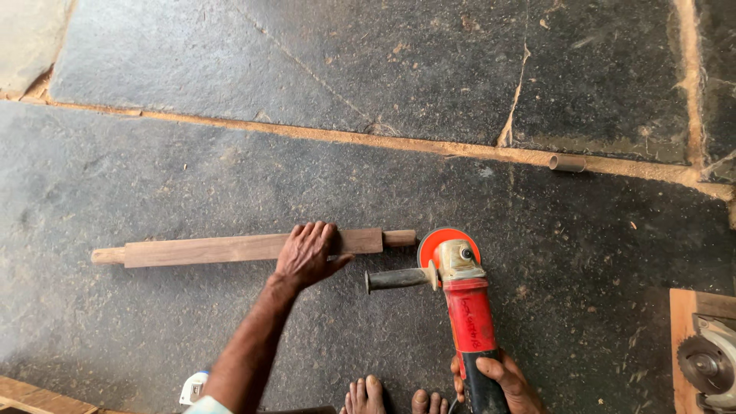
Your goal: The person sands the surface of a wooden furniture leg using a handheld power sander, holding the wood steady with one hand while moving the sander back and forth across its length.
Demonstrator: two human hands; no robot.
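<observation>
Wooden stick (230, 249) laid flat on stone floor (153, 176), centre of frame, pegs cut at both ends. Stick pressed down by left hand (307, 253), palm flat, fingers spread, not clenched. Grinder (458, 295) gripped at rear by right hand (498, 379), bottom centre; disc set beside stick's right peg. Circular saw (705, 360) seen at lower right edge.

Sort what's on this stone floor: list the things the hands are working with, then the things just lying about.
In use:
- wooden piece, pressed down by the left hand
- red angle grinder, gripped by the right hand, its disc at the wood's tenon end

Lying about:
- short tube in the floor joint
- circular saw at the right edge
- small white object near the left arm
</observation>
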